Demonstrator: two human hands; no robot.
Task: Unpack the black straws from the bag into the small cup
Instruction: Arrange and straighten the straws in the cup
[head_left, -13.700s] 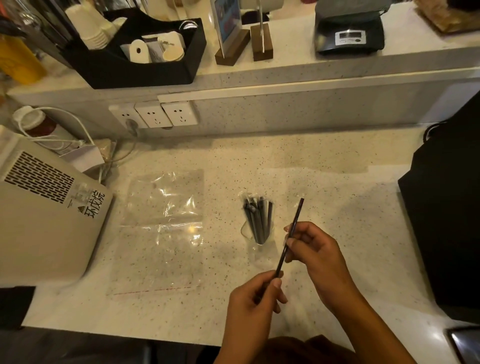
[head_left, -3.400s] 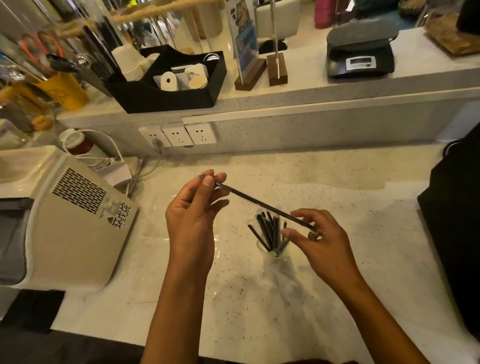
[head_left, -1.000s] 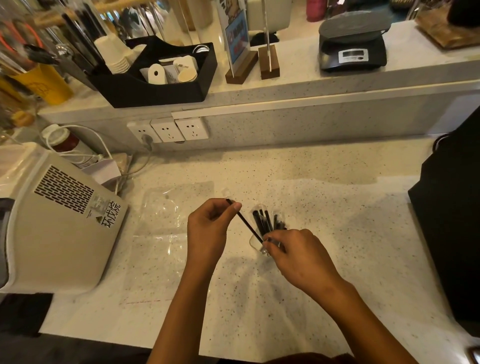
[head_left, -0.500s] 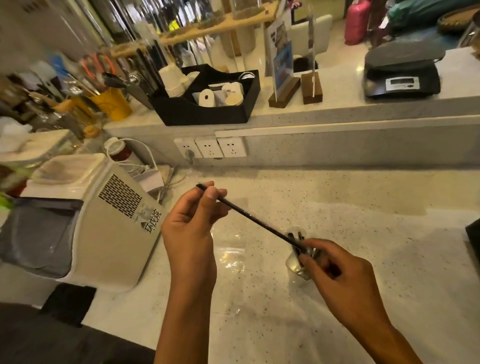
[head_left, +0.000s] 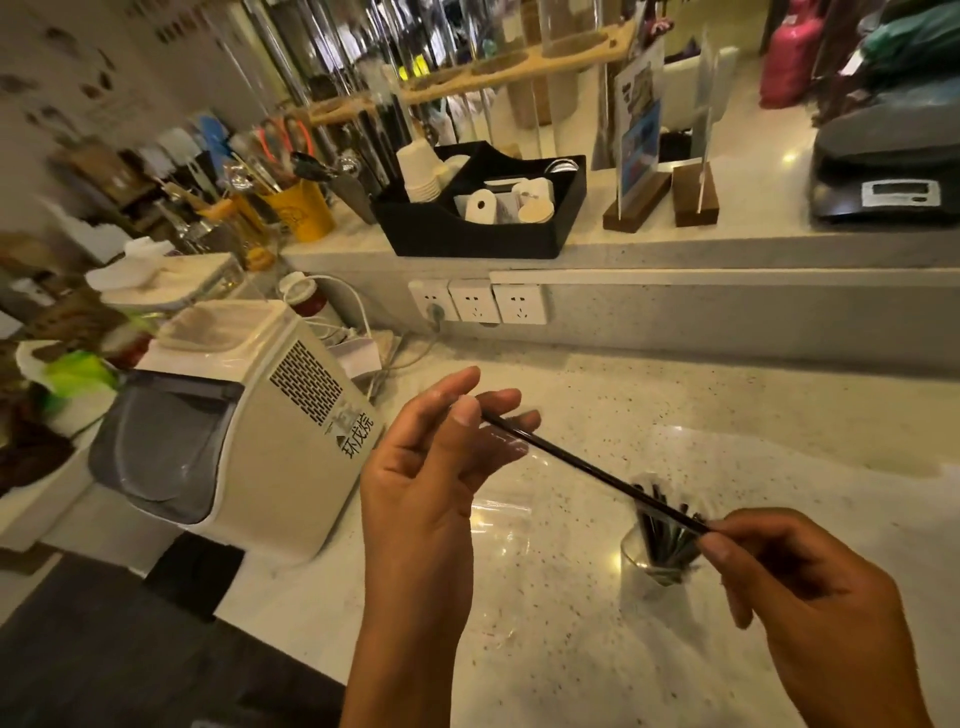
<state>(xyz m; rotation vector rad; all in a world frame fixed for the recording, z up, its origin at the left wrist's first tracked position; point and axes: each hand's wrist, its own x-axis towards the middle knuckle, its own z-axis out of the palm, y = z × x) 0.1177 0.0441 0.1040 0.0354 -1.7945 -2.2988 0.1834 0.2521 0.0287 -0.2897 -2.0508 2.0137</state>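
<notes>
A long black straw (head_left: 582, 465) stretches between my two hands above the counter. My left hand (head_left: 431, 467) pinches its upper left end between thumb and forefinger. My right hand (head_left: 800, 582) pinches its lower right end, just above the small clear cup (head_left: 641, 564). Several black straws (head_left: 662, 530) stand in that cup. The clear plastic bag (head_left: 504, 525) lies flat on the counter, mostly hidden behind my left hand.
A beige machine (head_left: 234, 431) stands at the left on the speckled counter (head_left: 571, 649). Wall sockets (head_left: 478, 301) sit below a raised ledge holding a black organiser tray (head_left: 467, 228), wooden sign stands (head_left: 665, 195) and a scale (head_left: 888, 171).
My view has swung left and closer. My hands have drawn slightly apart with the straw still pinched at both ends; my right hand sits a little right of the cup.
</notes>
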